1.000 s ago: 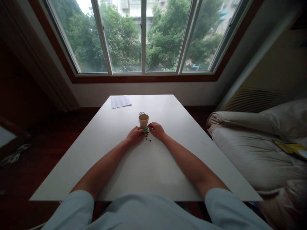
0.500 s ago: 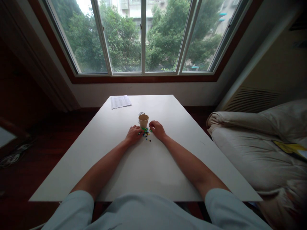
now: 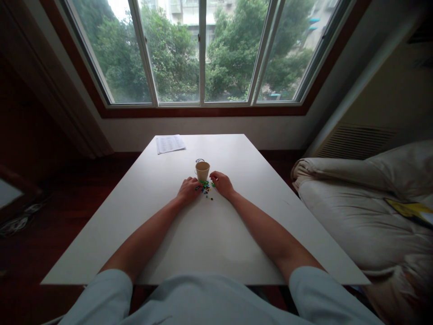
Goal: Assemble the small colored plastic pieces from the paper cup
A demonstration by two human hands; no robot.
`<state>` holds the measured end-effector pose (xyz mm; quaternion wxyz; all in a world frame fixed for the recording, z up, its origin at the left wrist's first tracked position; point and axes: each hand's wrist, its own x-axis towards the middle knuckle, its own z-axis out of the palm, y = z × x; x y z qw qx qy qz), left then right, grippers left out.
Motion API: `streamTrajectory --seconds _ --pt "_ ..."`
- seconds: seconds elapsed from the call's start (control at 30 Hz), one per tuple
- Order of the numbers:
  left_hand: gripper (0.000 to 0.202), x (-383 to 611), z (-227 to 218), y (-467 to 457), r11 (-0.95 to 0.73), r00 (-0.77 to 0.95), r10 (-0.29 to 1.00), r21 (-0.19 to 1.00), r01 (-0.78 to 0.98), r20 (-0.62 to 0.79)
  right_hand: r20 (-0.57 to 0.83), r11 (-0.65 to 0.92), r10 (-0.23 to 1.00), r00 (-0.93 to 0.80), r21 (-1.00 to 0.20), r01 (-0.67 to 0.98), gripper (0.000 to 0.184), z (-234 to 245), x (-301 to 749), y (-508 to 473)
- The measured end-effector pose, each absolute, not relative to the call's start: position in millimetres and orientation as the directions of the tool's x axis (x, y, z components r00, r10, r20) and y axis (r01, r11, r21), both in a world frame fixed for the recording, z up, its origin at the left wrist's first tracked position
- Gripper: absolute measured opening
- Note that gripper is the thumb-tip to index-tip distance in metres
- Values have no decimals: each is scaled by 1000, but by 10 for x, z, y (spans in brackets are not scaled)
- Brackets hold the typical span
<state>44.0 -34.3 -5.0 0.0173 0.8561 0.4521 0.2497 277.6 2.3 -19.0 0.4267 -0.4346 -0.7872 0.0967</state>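
Observation:
A small tan cup (image 3: 202,172) stands upright on the table, with a loose pile of small beads (image 3: 205,186) in green, blue, yellow and dark colours at its near side. My left hand (image 3: 189,189) rests on the table left of the beads, its bent fingers closed at their edge; what the fingertips hold is hidden. On the other side, my right hand (image 3: 222,182) is closed in a pinch close to the cup's right side, beside a few green beads. Anything between those fingers is too small to make out. The cup's contents cannot be seen.
Behind the cup lies a thin dark looped cord (image 3: 200,160). Sheets of paper (image 3: 170,144) lie at the far left corner of the white table (image 3: 216,243). A pale sofa (image 3: 338,216) stands to the right, and a window (image 3: 203,54) is beyond the table.
My right hand has shifted slightly, its fingertips a little to the left towards the cup. My left hand, the cup and most beads look unmoved.

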Motion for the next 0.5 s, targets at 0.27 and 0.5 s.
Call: streamTrajectory --seconds 0.27,0.5 --pt "18 438 -75 -327 -592 474 784 253 765 402 592 622 752 -290 -490 610 25 -168 2787 8" --pt "19 441 -105 -310 -597 481 781 246 764 399 607 626 745 -276 -494 604 27 -206 2774 30"
